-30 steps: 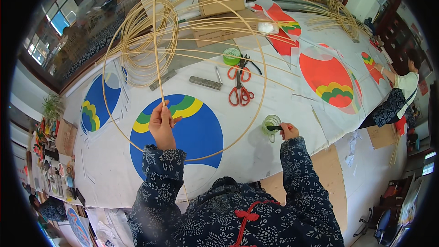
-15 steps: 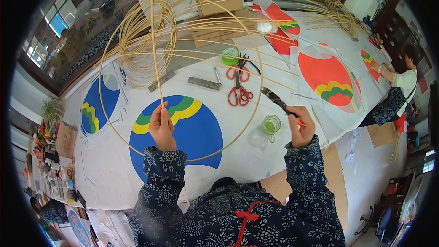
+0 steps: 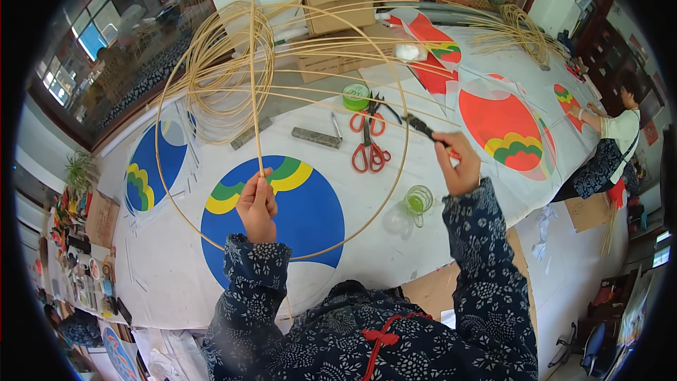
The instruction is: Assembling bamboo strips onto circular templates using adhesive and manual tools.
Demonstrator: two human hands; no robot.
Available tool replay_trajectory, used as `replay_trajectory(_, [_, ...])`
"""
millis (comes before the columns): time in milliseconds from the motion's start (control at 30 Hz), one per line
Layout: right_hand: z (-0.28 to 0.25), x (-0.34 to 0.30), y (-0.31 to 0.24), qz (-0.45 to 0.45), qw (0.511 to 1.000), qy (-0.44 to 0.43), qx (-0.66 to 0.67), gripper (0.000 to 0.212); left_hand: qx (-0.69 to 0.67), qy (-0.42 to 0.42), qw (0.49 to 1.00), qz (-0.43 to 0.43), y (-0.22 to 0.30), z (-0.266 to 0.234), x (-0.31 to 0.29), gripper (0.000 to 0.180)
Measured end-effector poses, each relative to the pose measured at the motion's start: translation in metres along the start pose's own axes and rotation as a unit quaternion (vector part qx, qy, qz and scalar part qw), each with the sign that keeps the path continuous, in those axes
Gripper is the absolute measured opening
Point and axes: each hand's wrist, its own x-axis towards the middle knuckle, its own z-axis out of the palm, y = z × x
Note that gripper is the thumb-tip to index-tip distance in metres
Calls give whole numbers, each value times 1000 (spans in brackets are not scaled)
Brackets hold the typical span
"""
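Your left hand (image 3: 257, 204) is closed on the bamboo hoop (image 3: 405, 127), its fingers pinching the spot where an upright bamboo strip (image 3: 252, 63) crosses the ring; that ring hangs above the table (image 3: 169, 275), over the round blue paper panel (image 3: 310, 215); keep the pinch firm so the crossing does not slip; your right hand (image 3: 458, 169) is wrapped around a dark-bristled brush (image 3: 423, 129), raised with the bristles just at the hoop's right side; bring the tip to the strip squarely and work in short strokes, since a long sweep would likely flex the thin cane; just below that hand stands a small glass jar (image 3: 417, 201) holding something green, near enough to dip without letting go of the hoop; further out lie red-handled scissors (image 3: 368, 142), a green tape roll (image 3: 356, 97) and a flat grey bar (image 3: 316, 137); beyond them a coil of bamboo strips (image 3: 218, 63) and a cardboard box (image 3: 338, 7); at the far right another person (image 3: 613, 134) leans over a red round panel (image 3: 504, 123); steady your elbows so the ring stays level.
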Motion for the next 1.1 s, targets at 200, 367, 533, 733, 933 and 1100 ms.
replay_trajectory(200, [0, 82, 9, -56, 997, -49, -10, 16, -8, -24, 999, -31, -8, 4, -6, 22])
replay_trajectory(367, [11, 98, 15, -104, 993, -52, -31, 16, -7, -12, 999, -33, -5, -2, -9, 21])
replay_trajectory(533, [14, 18, 40, 35, 989, -136, -40, 17, -26, -18, 999, -34, -2, -3, -3, 21])
replay_trajectory(733, [5, 32, 36, 104, 978, -155, -93, 23, -26, -29, 997, -67, -10, 3, -7, 21])
replay_trajectory(933, [21, 150, 39, -65, 987, -120, -89, 23, 3, -47, 997, -69, -16, 11, -22, 23])
replay_trajectory(1100, [61, 204, -22, -190, 969, -119, -107, 22, 30, -36, 998, -50, -16, 19, -30, 22])
